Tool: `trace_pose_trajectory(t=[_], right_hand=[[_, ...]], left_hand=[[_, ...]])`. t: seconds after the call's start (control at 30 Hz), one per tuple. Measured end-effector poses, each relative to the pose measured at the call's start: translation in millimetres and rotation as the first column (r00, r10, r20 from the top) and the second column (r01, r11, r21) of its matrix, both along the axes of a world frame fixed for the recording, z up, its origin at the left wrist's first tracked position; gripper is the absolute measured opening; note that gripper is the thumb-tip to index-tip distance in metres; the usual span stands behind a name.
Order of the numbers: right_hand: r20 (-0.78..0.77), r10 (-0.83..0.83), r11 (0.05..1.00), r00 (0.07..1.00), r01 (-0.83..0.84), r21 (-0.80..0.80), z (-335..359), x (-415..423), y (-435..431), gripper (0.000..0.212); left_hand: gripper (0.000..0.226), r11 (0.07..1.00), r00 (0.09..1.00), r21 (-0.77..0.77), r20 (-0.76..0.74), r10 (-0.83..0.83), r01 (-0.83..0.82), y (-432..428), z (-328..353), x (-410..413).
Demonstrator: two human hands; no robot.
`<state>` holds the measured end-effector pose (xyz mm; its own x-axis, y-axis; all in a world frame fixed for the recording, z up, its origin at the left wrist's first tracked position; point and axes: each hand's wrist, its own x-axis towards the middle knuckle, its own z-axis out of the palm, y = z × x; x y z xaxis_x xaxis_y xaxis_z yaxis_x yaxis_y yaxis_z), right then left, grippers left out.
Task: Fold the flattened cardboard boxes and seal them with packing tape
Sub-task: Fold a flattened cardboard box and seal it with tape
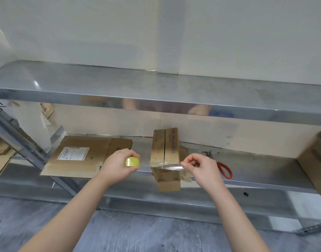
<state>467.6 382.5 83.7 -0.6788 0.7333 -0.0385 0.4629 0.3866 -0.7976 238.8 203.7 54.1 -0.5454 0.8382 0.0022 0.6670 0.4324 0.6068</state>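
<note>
We grip roll (132, 162) in curled left hand (118, 166), pinch strip (165, 167) end with right hand (199, 166). Box (171, 148) on shelf (256, 160), between hands, both equally near. Long axis runs away from us; strip lies crosswise at near end.

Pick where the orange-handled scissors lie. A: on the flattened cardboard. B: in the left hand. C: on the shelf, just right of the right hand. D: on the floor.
C: the scissors lie on the metal shelf beside the right hand, which pinches the tape strip instead.
</note>
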Motion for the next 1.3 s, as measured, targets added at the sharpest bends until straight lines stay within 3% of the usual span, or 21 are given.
trace_pose_trajectory(t=[0.1,0.3,0.6,0.73,0.9,0.97,1.07,1.3], right_hand=[[0.022,0.034,0.999,0.999,-0.034,-0.001,0,0,1,0.014],[0.108,-0.052,0.999,0.993,0.052,-0.003,-18,-8,35,0.011],[0.191,0.005,0.997,0.982,0.008,-0.072,-46,-31,44,0.008],[0.195,0.004,0.993,0.981,0.019,-0.118,-55,-33,48,0.009],[0.146,-0.065,0.956,0.987,0.104,-0.276,-75,-33,56,0.006],[0.105,-0.098,0.915,0.990,0.131,-0.381,-83,-32,58,0.002],[0.037,-0.135,0.870,0.990,0.137,-0.473,-95,-31,58,0.002],[-0.066,-0.165,0.884,0.984,0.118,-0.452,-111,-29,50,0.009]], left_hand=[[0.029,0.998,1.000,-0.054,0.000,0.016,-0.016,-3,-7,-5],[0.035,0.998,0.934,0.055,0.358,-0.007,-0.014,-8,-16,-4],[0.031,0.992,0.973,-0.111,0.219,0.077,-0.053,4,-33,-17],[0.031,0.988,0.955,-0.149,0.287,0.078,-0.036,11,-47,-21],[0.035,0.990,0.950,-0.142,0.311,0.031,0.014,26,-57,-22],[0.051,0.991,0.947,-0.106,0.317,-0.040,0.077,34,-57,-20],[0.070,0.973,0.963,-0.150,0.231,-0.139,0.176,41,-57,-18],[0.067,0.924,0.959,-0.281,-0.036,-0.280,0.259,43,-48,-8]])
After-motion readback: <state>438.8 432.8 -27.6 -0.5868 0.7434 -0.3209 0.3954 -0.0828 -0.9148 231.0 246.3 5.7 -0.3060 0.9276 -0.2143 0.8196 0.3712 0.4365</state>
